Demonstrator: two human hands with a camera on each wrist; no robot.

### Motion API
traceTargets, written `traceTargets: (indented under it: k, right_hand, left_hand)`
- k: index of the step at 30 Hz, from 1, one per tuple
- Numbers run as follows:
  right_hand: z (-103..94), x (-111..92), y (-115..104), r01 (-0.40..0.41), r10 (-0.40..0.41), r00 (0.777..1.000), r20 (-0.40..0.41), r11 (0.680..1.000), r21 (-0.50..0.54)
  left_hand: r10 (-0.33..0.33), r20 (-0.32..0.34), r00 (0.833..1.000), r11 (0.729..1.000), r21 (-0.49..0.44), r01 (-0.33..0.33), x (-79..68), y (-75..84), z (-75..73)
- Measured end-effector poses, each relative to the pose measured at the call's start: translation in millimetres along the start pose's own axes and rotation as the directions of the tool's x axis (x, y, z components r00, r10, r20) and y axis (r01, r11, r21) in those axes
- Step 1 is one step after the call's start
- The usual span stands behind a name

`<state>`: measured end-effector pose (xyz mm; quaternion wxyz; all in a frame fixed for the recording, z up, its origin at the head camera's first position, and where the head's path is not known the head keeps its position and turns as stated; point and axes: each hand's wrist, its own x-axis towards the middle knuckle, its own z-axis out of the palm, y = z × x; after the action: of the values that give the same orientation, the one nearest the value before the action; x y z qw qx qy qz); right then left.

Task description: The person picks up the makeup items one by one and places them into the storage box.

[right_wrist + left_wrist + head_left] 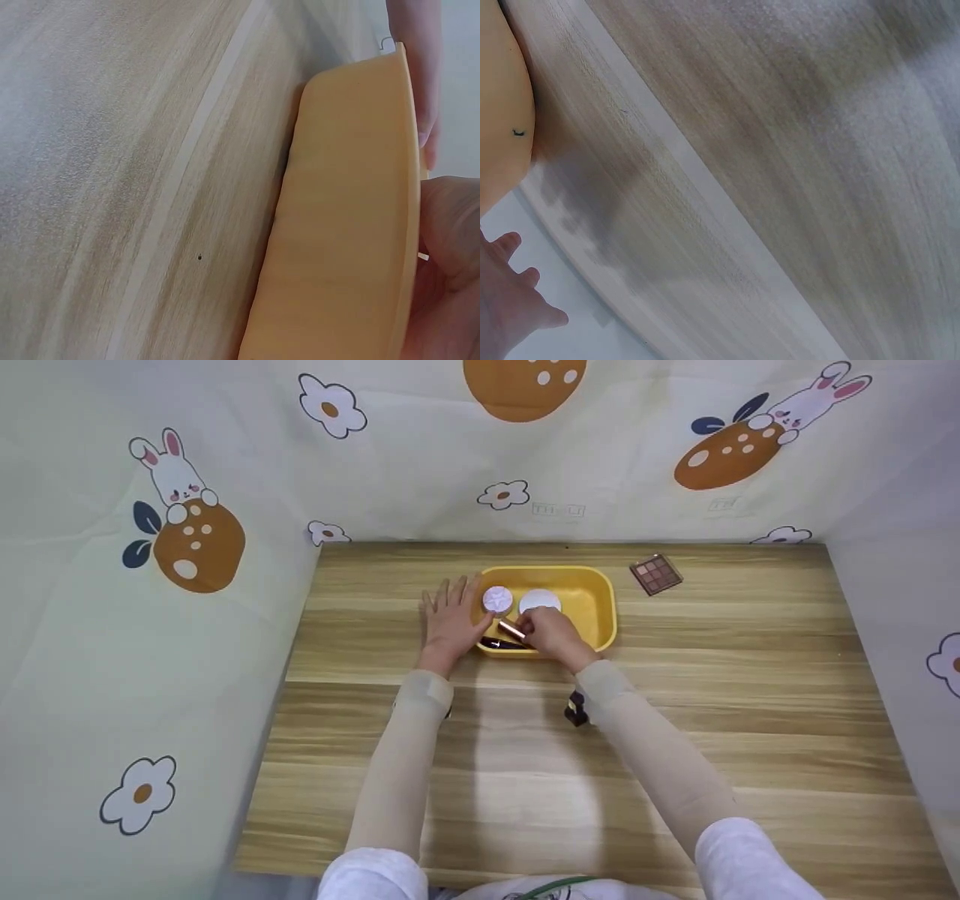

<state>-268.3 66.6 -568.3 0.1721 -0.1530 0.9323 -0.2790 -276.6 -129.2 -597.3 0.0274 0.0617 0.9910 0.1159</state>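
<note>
A yellow plastic tray (pixel 606 615) lies near the back of the table. My left hand (pixel 450 628) rests at its left end with the fingers spread and the thumb over the rim. Inside the tray, my right hand (pixel 549 631) pinches a shiny rose-brown lipstick tube (pixel 511 629) that lies slantwise. A lilac round case with a star pattern (pixel 497 600) sits at the tray's left. Right beside it is a white round case (pixel 540 598), partly hidden by my right hand. A slim black tube (pixel 501 643) lies along the near wall. From the right wrist view, my right hand (pixel 450 262) reaches over the tray's rim.
An eyeshadow palette (pixel 656 574) lies on the wooden table (pixel 750 675), right of the tray. A patterned cloth wall (pixel 420 472) rises along the table's back edge, with more cloth at both sides. A small black wrist-worn device (pixel 576 709) hangs under my right forearm.
</note>
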Motion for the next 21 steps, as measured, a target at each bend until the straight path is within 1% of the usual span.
traceTargets:
  k: [10,21]
  right_hand:
    - [3.4,0.5,1.4,0.004,-0.004,1.0,-0.006,1.0,-0.013]
    - [5.4,1.7,3.8,0.013,-0.013,1.0,-0.01,1.0,-0.004]
  left_hand:
    - [-0.013,0.017,1.0,1.0,0.009,0.013,-0.1,1.4,-1.2]
    - [-0.013,0.016,1.0,1.0,-0.005,0.013,-0.8,2.6,-2.0]
